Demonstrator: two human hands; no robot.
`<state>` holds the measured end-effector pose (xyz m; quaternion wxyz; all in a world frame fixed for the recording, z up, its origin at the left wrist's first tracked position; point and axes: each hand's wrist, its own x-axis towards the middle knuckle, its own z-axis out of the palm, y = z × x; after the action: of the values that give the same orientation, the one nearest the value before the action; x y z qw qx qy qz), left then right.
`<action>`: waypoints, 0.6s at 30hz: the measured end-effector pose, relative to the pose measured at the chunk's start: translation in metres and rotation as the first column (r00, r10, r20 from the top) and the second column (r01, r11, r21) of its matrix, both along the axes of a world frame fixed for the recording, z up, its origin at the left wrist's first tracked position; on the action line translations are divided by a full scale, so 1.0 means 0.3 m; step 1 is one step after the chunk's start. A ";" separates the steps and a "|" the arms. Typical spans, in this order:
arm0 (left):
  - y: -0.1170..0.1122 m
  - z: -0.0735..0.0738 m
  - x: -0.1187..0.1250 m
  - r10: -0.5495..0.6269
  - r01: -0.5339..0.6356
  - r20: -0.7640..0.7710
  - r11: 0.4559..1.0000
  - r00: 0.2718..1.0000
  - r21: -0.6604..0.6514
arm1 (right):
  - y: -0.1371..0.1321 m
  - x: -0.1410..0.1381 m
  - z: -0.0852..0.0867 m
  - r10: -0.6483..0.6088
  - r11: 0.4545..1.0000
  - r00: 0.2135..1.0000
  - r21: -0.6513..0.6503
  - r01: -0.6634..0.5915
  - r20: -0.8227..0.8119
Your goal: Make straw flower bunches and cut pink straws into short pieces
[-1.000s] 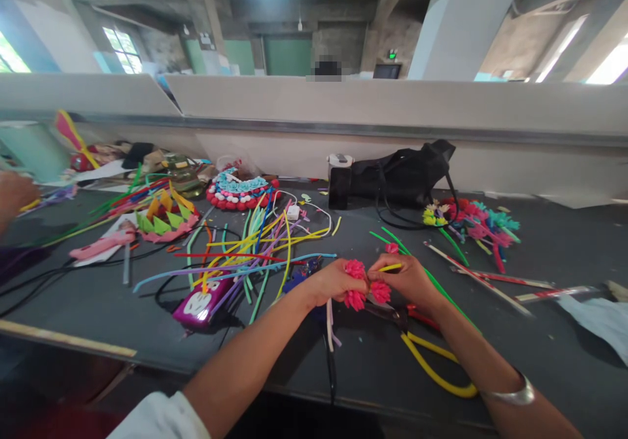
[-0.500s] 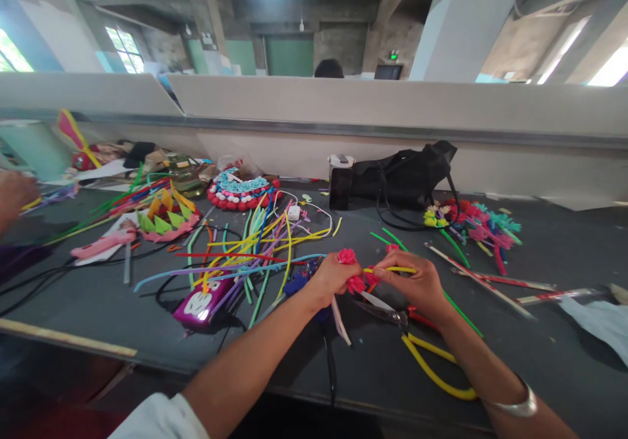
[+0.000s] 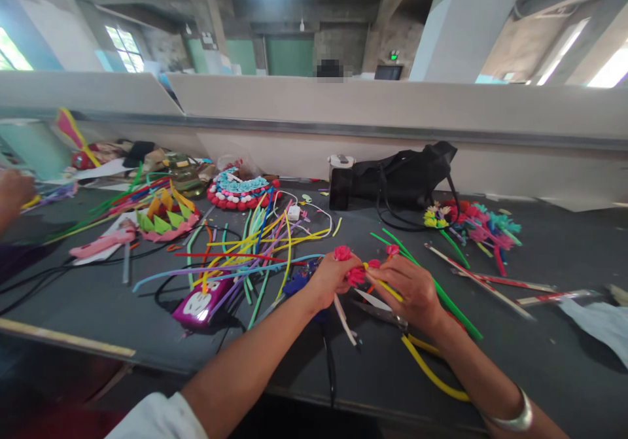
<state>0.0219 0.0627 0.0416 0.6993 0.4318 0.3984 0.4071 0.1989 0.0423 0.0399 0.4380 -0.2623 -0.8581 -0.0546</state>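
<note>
My left hand (image 3: 328, 279) is closed around a cluster of small pink paper flowers (image 3: 354, 273), with a pale strip hanging below it. My right hand (image 3: 409, 288) meets it from the right, its fingers pinched on a yellow strip (image 3: 387, 288) laid against the flowers. Both hands hover just above the dark table (image 3: 540, 354). Under them lie scissors (image 3: 380, 308) with yellow handles (image 3: 432, 373). Long green strips (image 3: 441, 295) run out from behind my right hand.
A heap of coloured strips (image 3: 255, 249) and a purple case (image 3: 201, 305) lie to the left. A black bag (image 3: 397, 177) and a bunch of finished flowers (image 3: 471, 223) sit behind. Another person's hand (image 3: 12, 193) shows at the far left edge.
The pink flowers were turned and lifted slightly in my left hand. My right hand shifted down with the yellow strip, now angled diagonally across the flowers.
</note>
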 end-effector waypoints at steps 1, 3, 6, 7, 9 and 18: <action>0.000 0.001 -0.002 -0.031 0.031 -0.023 0.999 0.999 0.025 | -0.002 0.000 0.001 0.004 0.999 0.999 -0.034 -0.006 -0.044; 0.002 -0.002 -0.006 -0.088 0.092 -0.067 0.994 0.994 0.057 | -0.006 -0.001 0.001 0.022 0.995 0.993 -0.097 -0.033 -0.115; 0.005 -0.010 -0.005 -0.075 0.085 -0.115 0.993 0.990 0.079 | -0.007 0.001 -0.002 0.046 0.989 0.989 -0.132 -0.065 -0.143; 0.005 -0.012 -0.003 -0.044 0.055 -0.125 0.995 0.991 0.082 | -0.006 0.002 -0.004 0.045 0.989 0.990 -0.135 -0.064 -0.137; 0.002 -0.013 0.003 0.023 -0.013 -0.125 0.996 0.992 0.084 | -0.003 0.004 -0.009 0.035 0.990 0.993 -0.129 -0.049 -0.113; -0.009 0.002 0.006 0.050 -0.046 0.068 0.998 0.996 -0.052 | -0.030 -0.009 -0.004 -0.057 0.995 0.991 0.085 0.047 0.123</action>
<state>0.0236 0.0600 0.0421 0.7135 0.3898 0.3942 0.4283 0.1962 0.0334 0.0387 0.3923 -0.2626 -0.8737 -0.1172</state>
